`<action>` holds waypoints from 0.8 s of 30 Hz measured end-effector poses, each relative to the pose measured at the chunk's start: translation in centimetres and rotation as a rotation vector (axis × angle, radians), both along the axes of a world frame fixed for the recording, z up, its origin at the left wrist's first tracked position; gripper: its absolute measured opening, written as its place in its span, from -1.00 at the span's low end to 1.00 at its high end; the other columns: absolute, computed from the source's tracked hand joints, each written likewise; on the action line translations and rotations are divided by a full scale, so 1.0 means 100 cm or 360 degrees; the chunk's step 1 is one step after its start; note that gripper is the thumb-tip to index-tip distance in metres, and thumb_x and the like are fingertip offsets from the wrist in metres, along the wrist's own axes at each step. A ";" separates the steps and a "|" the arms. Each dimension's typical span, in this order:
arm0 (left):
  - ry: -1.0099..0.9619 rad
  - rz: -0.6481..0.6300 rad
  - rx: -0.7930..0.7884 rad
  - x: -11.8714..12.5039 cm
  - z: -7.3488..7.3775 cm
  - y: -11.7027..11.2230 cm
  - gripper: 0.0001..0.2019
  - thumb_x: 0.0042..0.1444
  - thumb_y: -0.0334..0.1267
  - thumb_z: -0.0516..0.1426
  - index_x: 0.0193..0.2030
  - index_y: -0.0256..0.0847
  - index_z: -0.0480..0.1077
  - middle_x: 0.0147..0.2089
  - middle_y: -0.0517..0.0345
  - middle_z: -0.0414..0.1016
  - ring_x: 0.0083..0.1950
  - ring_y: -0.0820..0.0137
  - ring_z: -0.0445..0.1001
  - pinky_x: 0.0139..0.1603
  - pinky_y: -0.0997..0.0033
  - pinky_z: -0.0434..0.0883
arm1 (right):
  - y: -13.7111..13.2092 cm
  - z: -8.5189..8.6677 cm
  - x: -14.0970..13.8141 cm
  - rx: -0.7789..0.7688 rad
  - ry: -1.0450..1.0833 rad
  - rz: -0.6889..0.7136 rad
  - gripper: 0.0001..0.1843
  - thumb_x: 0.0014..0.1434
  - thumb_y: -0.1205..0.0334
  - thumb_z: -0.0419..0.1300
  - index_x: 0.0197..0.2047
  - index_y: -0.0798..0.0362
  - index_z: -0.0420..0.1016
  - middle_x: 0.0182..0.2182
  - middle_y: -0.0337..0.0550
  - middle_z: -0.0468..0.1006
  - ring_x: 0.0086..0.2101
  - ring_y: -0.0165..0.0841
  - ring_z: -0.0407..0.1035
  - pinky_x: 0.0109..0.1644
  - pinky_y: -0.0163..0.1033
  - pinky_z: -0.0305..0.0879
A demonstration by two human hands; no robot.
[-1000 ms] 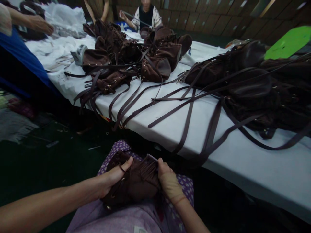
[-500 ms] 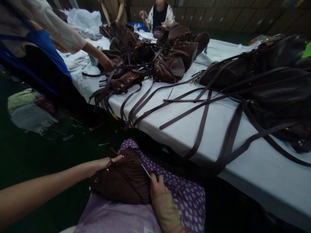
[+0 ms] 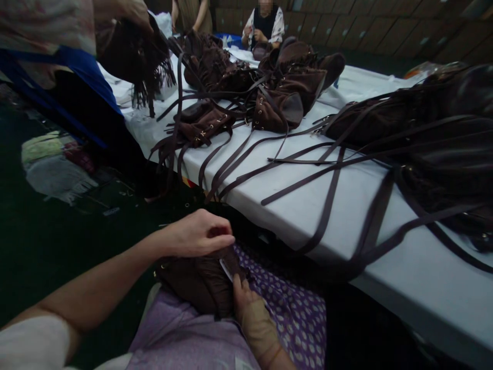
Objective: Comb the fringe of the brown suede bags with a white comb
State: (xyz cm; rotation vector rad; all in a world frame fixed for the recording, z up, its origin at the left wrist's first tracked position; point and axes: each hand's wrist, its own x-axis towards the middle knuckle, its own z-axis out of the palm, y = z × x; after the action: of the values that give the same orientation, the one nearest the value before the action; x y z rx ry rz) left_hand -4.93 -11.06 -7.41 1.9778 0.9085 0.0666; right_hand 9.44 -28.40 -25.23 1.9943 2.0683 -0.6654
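Note:
A dark brown bag (image 3: 196, 285) with gold eyelets lies across my lap, over a purple dotted cloth (image 3: 292, 313). Above its far edge my left hand (image 3: 202, 234) is closed in a pinch, seemingly on a brown strip of the bag; the fingertips are partly hidden. My right hand (image 3: 248, 303), with a tan wrap at the wrist, is closed at the bag's right side. From its fingers points a narrow pale metal blade (image 3: 226, 270), perhaps scissors; the handle is hidden in the hand. The blade lies against the bag, just below my left hand.
A white-covered table (image 3: 292, 216) stands ahead, with several brown bags (image 3: 277, 110) and long straps (image 3: 327, 200) hanging over its edge. At left a co-worker holds up a fringed brown bag (image 3: 134, 51). Two more people are at the far side. A cloth-covered stool (image 3: 57, 169) stands left.
My left hand has moved right and up from the bag's left edge to near the blade. The co-worker at left has lifted a fringed bag off the table.

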 end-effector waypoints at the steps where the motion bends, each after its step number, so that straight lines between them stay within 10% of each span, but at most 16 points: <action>1: -0.0329 0.0000 -0.0275 0.015 -0.015 0.001 -0.59 0.15 0.12 0.04 -0.24 -0.20 0.47 -0.28 0.07 0.51 -0.26 0.36 0.45 -0.21 0.42 0.33 | 0.000 -0.001 0.000 -0.0005 0.0002 0.0008 -0.38 0.11 0.64 -0.08 0.21 0.07 0.23 -0.16 0.05 0.54 -0.38 -0.35 0.55 -0.39 -0.39 0.42; 5: -0.0547 0.0714 -0.0730 0.043 -0.106 0.002 -0.46 0.08 0.27 0.01 -0.29 -0.26 0.37 -0.33 0.08 0.43 -0.32 0.42 0.41 -0.23 0.43 0.37 | -0.008 -0.012 0.003 0.0086 -0.0104 -0.0213 -0.43 0.15 0.61 -0.09 0.19 0.06 0.26 -0.16 0.02 0.53 -0.38 -0.37 0.54 -0.39 -0.41 0.39; 8: -0.0422 0.0833 -0.0805 0.028 -0.150 -0.006 -0.41 0.11 0.31 -0.09 -0.16 -0.24 0.33 -0.31 0.09 0.41 -0.34 0.41 0.40 -0.28 0.39 0.38 | -0.014 -0.025 0.008 0.0263 -0.0159 -0.0506 -0.49 0.19 0.59 -0.12 0.12 0.05 0.33 -0.21 -0.05 0.51 -0.43 -0.41 0.51 -0.45 -0.41 0.34; 12: -0.0287 0.0539 -0.0973 0.007 -0.155 -0.026 -0.50 -0.28 0.05 0.38 -0.23 -0.21 0.45 -0.31 0.16 0.49 -0.25 0.33 0.42 -0.19 0.42 0.34 | -0.009 -0.035 0.013 0.0471 0.0015 -0.0606 -0.53 0.22 0.55 -0.15 0.11 0.14 0.35 -0.22 0.00 0.50 -0.43 -0.39 0.47 -0.44 -0.38 0.32; 16: -0.0185 0.0097 -0.1376 0.012 -0.153 -0.037 -0.60 -0.13 0.11 0.29 -0.41 -0.23 0.45 -0.41 0.20 0.48 -0.34 0.38 0.38 -0.24 0.43 0.31 | 0.010 -0.033 0.020 0.0570 0.0400 -0.0629 -0.55 0.25 0.46 -0.15 0.10 0.14 0.38 -0.20 0.04 0.49 -0.53 -0.43 0.39 -0.51 -0.36 0.24; 21: -0.0025 0.0318 -0.1415 0.016 -0.169 -0.034 -0.48 -0.02 0.27 0.12 -0.56 -0.21 0.25 -0.65 0.32 0.18 -0.58 0.52 0.08 -0.47 0.46 0.13 | 0.029 -0.024 0.049 0.0510 0.0831 -0.0640 -0.69 0.31 0.19 -0.05 -0.16 0.07 0.49 -0.46 -0.19 0.49 -0.54 -0.43 0.36 -0.45 -0.40 0.27; 24: 0.0043 0.0395 -0.1426 0.014 -0.175 -0.031 -0.45 -0.06 0.30 0.11 -0.59 -0.21 0.22 -0.66 0.32 0.16 -0.58 0.51 0.09 -0.45 0.44 0.13 | 0.030 -0.015 0.079 0.0510 0.0876 -0.0806 -0.46 0.38 0.03 -0.29 -0.17 0.13 0.43 -0.61 -0.26 0.41 -0.67 -0.43 0.26 -0.58 -0.39 0.20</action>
State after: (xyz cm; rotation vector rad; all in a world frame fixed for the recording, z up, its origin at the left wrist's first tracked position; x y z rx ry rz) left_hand -3.52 -14.21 -24.88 1.0368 0.9700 -0.1973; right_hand 17.31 -25.43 -26.77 2.8269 2.0341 -1.1434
